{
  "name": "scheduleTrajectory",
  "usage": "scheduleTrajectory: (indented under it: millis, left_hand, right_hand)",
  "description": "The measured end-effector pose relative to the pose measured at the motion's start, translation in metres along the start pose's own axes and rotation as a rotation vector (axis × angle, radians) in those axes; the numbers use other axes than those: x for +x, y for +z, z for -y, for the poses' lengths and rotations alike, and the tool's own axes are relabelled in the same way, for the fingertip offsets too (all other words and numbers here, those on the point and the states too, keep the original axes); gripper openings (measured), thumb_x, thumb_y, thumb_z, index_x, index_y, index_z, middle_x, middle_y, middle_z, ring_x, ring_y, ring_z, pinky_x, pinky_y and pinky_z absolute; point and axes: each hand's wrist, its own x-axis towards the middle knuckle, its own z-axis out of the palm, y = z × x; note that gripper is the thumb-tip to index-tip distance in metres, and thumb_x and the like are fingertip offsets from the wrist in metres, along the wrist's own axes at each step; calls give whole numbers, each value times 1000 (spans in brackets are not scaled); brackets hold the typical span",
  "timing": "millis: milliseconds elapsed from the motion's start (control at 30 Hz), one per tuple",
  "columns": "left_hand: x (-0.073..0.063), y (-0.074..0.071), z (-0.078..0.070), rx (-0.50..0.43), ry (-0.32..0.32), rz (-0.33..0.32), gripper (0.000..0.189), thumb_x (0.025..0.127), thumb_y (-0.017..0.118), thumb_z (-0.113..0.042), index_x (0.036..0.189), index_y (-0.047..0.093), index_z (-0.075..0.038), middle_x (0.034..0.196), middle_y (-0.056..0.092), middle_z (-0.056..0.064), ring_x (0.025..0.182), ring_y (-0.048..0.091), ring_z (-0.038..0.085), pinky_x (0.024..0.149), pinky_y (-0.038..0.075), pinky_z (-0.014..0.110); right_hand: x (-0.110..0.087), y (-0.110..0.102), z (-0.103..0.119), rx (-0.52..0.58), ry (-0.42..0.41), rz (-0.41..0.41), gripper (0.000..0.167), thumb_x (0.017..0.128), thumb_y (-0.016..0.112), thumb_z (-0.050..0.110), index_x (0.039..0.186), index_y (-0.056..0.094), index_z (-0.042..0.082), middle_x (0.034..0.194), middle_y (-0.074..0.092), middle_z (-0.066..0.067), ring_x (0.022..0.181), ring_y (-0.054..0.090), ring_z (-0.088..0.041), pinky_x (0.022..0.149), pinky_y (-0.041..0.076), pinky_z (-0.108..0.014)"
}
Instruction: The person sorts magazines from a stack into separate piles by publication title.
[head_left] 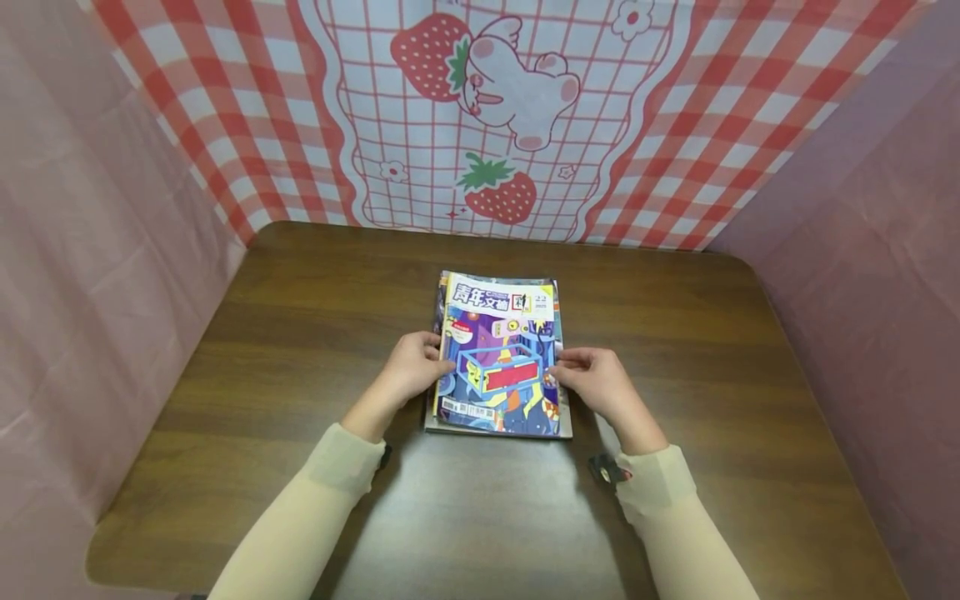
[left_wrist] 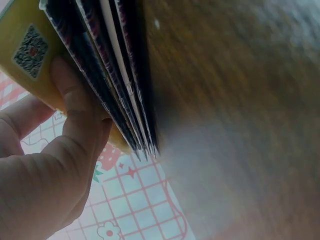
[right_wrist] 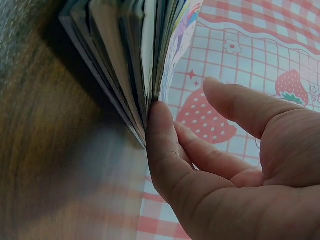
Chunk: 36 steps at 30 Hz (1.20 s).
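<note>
A stack of several magazines (right_wrist: 112,45) lies on the table, upright as seen in the head view. On top is a magazine with a purple and blue illustrated cover (head_left: 498,383) and a white title band. My left hand (head_left: 414,364) pinches this top magazine at its left edge, thumb over the cover. In the left wrist view, a finger lies against its yellow underside (left_wrist: 32,50), which bears a QR code, above the dark edges of the lower magazines (left_wrist: 117,75). At the opposite edge, my right hand (head_left: 596,379) touches the stack's side with its fingertips; its thumb stands apart.
The stack sits mid-table on a brown wooden tabletop (head_left: 315,333) with rounded corners. A red-and-white checked cloth (head_left: 258,108) with strawberries hangs behind the far edge. Pink cloths (head_left: 67,250) hang at both sides.
</note>
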Motion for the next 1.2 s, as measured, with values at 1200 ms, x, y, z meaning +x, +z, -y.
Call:
scheduleTrajectory:
  millis: [1200]
  left_hand:
    - [-7,2,-7,-393,18,72,38,90,60,17,125,50,8,96,70,28,71,69,23,66,60,34]
  right_hand:
    - [1,-1,-6,81,-25,10,51,94,75,24,132,62,-7,119,69,-21,107,66,-30,94,53,-45]
